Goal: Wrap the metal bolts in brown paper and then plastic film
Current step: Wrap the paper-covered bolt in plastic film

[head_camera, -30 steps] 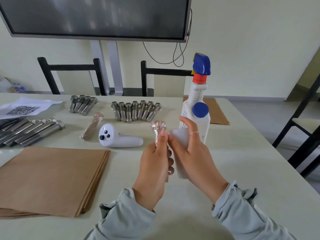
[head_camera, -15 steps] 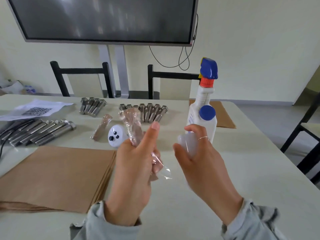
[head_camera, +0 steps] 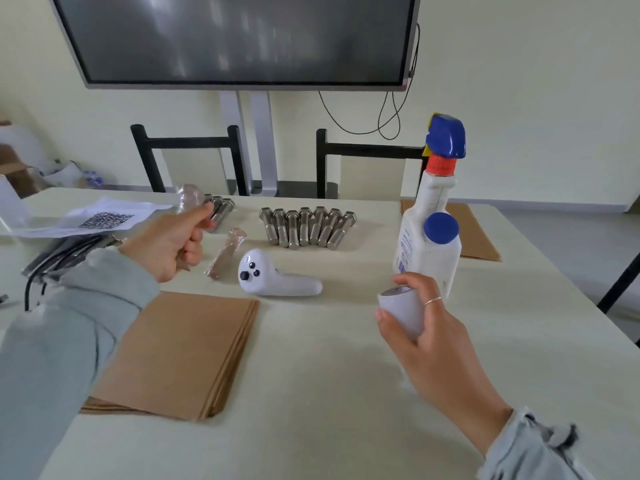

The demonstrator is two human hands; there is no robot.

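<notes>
Bolt: wrapped, raised over the tabletop's far left, pinched by left hand.
Film roll: gripped by right hand, near right edge.
Spray bottle: upright, contents unseen.

bolts: shiny metal | paper stack: matt brown | spray bottle: smooth plastic (white, blue cap)
</notes>
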